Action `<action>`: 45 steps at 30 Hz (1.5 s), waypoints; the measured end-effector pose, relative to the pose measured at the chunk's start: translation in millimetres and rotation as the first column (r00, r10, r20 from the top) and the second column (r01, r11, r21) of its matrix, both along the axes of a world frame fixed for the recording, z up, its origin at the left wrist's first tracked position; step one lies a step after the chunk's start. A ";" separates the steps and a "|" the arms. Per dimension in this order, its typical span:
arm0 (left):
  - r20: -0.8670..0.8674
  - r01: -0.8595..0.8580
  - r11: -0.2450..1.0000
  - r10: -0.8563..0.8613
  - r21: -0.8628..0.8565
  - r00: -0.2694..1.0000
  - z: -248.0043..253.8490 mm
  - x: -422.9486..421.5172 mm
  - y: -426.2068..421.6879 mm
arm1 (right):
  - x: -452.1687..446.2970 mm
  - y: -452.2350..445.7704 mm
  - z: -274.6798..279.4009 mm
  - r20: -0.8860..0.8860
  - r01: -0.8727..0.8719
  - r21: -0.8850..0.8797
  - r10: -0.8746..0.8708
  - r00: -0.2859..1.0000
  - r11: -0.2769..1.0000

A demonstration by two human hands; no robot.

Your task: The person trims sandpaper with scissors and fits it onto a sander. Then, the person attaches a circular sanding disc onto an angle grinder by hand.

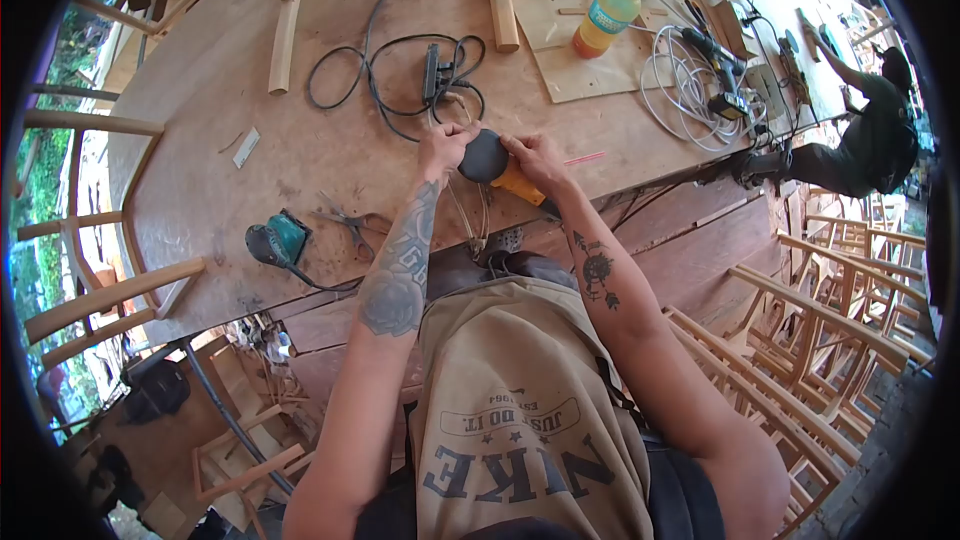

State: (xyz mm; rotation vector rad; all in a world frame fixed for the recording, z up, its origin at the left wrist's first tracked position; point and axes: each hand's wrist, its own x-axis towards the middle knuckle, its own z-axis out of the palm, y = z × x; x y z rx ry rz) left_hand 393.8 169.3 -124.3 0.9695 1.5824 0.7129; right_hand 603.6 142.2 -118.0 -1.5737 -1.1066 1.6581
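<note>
A yellow sander (519, 186) with a round dark pad (483, 157) lies near the table's front edge, pad turned up. My left hand (446, 149) is closed at the pad's left rim, fingertips pinched on it. At the pad's right rim, my right hand (537, 160) is closed with thumb and fingers on the edge. Behind my hands, a black power strip (435, 74) sits among dark cable loops. Scissors (354, 224) and a green sander (277, 239) rest to the left.
The wooden table (230, 70) holds a bottle (607, 18) on a plywood sheet (550, 65), coiled white cable (672, 90) and wooden legs (284, 45). Chair frames (800, 330) stand at the right. Another person (870, 140) is at the far right.
</note>
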 end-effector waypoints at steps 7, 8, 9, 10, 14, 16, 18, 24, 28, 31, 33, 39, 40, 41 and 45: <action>-0.101 0.031 0.998 -0.025 0.058 0.995 9.3 -3.0 -4.6 | -3.6 1.1 -8.3 0.061 0.039 0.016 -0.040 0.997 0.999; -0.105 0.036 0.997 -0.029 0.063 0.994 12.0 -6.3 -10.2 | -2.0 -3.0 4.5 0.072 0.020 -0.002 -0.020 0.997 1.000; 0.141 -0.055 0.998 0.054 0.003 0.989 16.7 -9.2 -16.7 | -0.2 -3.6 14.2 0.084 0.004 -0.019 -0.002 0.996 1.000; 0.371 -0.126 0.988 0.150 -0.089 0.916 17.3 -10.6 -27.1 | 3.5 -7.4 3.7 0.082 0.010 -0.024 -0.008 0.997 1.000; 0.257 -0.120 0.992 0.124 -0.029 0.959 4.8 -8.8 -52.8 | 7.5 -17.7 -17.1 0.164 -0.120 0.306 0.072 0.984 0.944; 0.009 -0.052 0.999 0.052 0.012 0.999 -7.1 -11.3 -51.7 | 2.5 -23.3 -11.4 0.198 -0.124 0.318 0.062 0.978 0.940; 0.082 -0.074 0.997 0.074 0.001 0.994 -7.4 -11.7 -54.7 | 0.3 -19.6 0.8 0.221 -0.097 0.256 0.040 0.974 0.962; 0.397 -0.208 0.978 0.182 0.023 0.899 -12.0 -8.8 -66.6 | -9.7 -23.8 32.6 0.626 -0.318 0.566 -0.146 0.766 0.760; 0.562 -0.227 0.974 0.199 -0.022 0.803 -28.0 -16.2 -74.2 | -45.0 5.8 80.4 0.692 -0.626 0.635 0.026 0.721 0.451; 0.665 -0.268 0.956 0.276 -0.118 0.694 -20.9 -12.5 -71.7 | -73.4 31.1 59.1 0.753 -0.736 0.630 0.038 0.657 0.249; 0.701 -0.333 0.914 0.393 -0.231 0.595 -23.8 -12.4 -72.2 | -79.3 29.6 46.8 0.782 -0.783 0.557 0.142 0.607 0.277; 0.823 -0.214 0.962 0.258 -0.170 0.506 -26.4 -14.3 -72.1 | -88.8 25.4 36.8 0.840 -0.847 0.447 0.190 0.508 0.287; 0.802 -0.217 0.962 0.262 -0.169 0.537 -30.2 -12.8 -71.5 | -87.7 24.8 29.4 0.830 -0.827 0.520 0.102 0.548 0.215; 0.809 -0.242 0.954 0.283 -0.180 0.515 -33.7 -12.8 -69.3 | -86.2 25.2 21.8 0.806 -0.800 0.584 0.017 0.592 0.139; 0.775 -0.259 0.965 0.199 -0.047 0.599 -50.1 -10.7 -61.5 | -94.6 23.3 20.5 0.804 -0.798 0.593 -0.025 0.594 0.104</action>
